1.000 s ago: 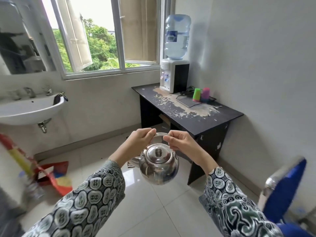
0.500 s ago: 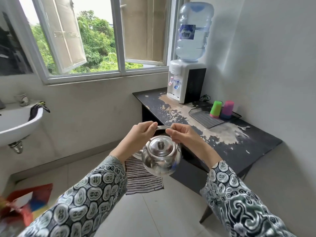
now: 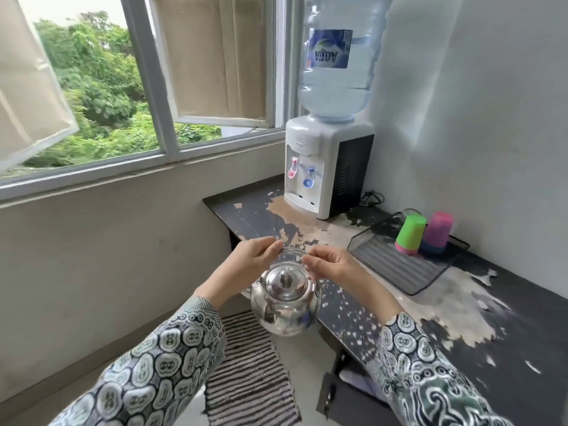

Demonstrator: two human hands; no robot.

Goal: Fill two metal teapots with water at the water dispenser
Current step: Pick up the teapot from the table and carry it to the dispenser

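Both hands are on the teapot: the left hand and right hand each pinch its thin wire handle, fingers closed around it. The pot hangs in the air, lid on, just off the near edge of the table. The water dispenser stands at the table's far end, well apart.

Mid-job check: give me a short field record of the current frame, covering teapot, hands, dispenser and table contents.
teapot: round shiny metal teapot, lid on, hanging in the air by its wire handle
left hand: pinching the handle
right hand: pinching the handle
dispenser: white tabletop water dispenser, blue bottle on top, pink and blue taps
table: worn black table; dark tray holding upturned green cup and pink cup
second teapot: not in view
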